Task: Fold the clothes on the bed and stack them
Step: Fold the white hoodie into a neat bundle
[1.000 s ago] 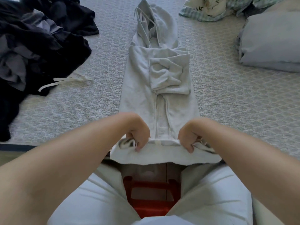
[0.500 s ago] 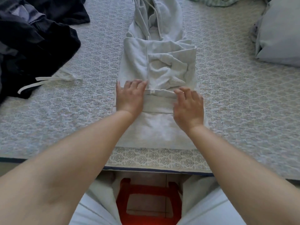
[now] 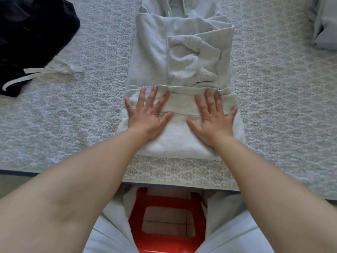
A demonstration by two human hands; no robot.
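Grey hoodie (image 3: 180, 57): one, under two flat hands, left hand (image 3: 145, 115), right hand (image 3: 215, 121).

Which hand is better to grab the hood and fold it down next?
Probably the left hand. Both hands press flat on the hoodie, equally near, but the right hand sits below the bunched sleeve, while the left has smooth fabric ahead.

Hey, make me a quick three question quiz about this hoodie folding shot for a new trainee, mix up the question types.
1. True or false: both hands lie flat with spread fingers on the light grey cotton hoodie.
2. Which hand is nearer the dark clothes pile: A) left hand, B) right hand?
3. Fill in: below the bed edge stands a ____ plastic stool.

Key: 1 true; 2 A; 3 red.
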